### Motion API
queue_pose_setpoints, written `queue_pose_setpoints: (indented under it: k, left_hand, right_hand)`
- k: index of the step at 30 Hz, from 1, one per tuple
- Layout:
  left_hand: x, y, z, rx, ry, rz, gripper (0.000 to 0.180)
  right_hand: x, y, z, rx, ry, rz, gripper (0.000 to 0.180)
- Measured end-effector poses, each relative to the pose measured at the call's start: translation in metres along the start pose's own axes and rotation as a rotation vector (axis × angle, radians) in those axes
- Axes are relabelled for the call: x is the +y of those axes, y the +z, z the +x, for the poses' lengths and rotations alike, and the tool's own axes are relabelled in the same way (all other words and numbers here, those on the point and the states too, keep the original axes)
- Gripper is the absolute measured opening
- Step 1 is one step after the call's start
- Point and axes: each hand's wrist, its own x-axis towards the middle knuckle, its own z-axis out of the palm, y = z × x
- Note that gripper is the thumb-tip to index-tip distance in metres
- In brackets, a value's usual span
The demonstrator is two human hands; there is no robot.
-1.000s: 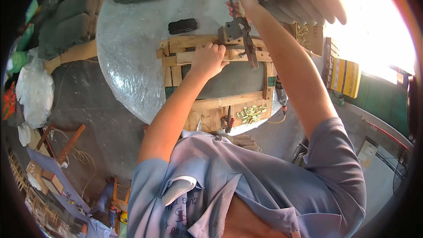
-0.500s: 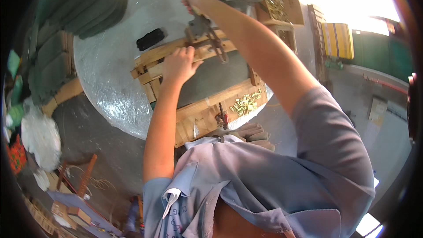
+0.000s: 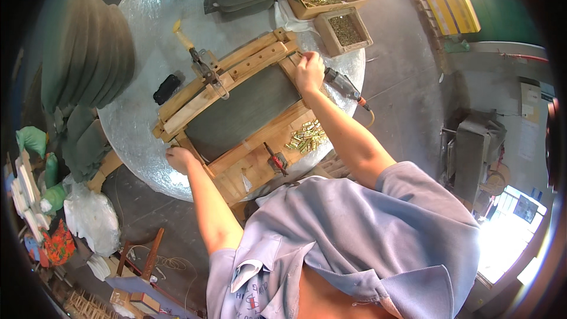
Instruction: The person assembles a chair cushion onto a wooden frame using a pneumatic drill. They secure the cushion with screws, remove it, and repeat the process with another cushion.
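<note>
Fingers [image 3: 308,59] at frame [image 3: 254,64], long axis — up-rt

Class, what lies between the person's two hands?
In the head view, a dark panel within a wooden frame lies between the left hand and right hand.

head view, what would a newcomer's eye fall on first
Probably the dark panel in the wooden frame, between the left hand and the right hand. Then the gold pieces heaped on the near side, toward the right, and the yellow box at the picture's upper right.
</note>
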Motion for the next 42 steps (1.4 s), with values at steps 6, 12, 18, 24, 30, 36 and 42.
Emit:
queue_pose_setpoints:
  k: [6,12,18,24,30,36,42]
  left_hand:
    - [0.02,0.013,-0.015,0.168,0.003,0.321,0.062]
    - [0.023,0.026,-0.012,0.226,0.008,0.503,0.063]
    - [0.017,0.023,-0.009,0.239,0.017,0.507,0.065]
    - [0.021,0.027,-0.011,0.219,0.049,0.538,0.068]
    - [-0.01,0.016,0.014,0.235,0.162,0.454,0.064]
    - [-0.049,-0.02,-0.117,0.077,1.216,0.212,0.046]
    - [-0.151,-0.026,-0.257,-0.527,0.847,-0.125,0.023]
  right_hand:
    - [-0.013,0.014,-0.005,-0.126,0.098,-0.397,0.042]
    - [-0.023,0.015,-0.006,-0.136,0.105,-0.484,0.044]
    - [-0.024,0.012,-0.006,-0.181,0.141,-0.516,0.047]
    - [-0.018,0.01,-0.006,-0.192,0.145,-0.488,0.048]
    - [0.007,-0.007,0.001,-0.37,0.086,-0.249,0.052]
    - [0.099,-0.119,-0.001,-0.41,-0.358,0.252,0.046]
    - [0.178,-0.182,-0.016,-0.194,-0.327,-0.185,0.07]
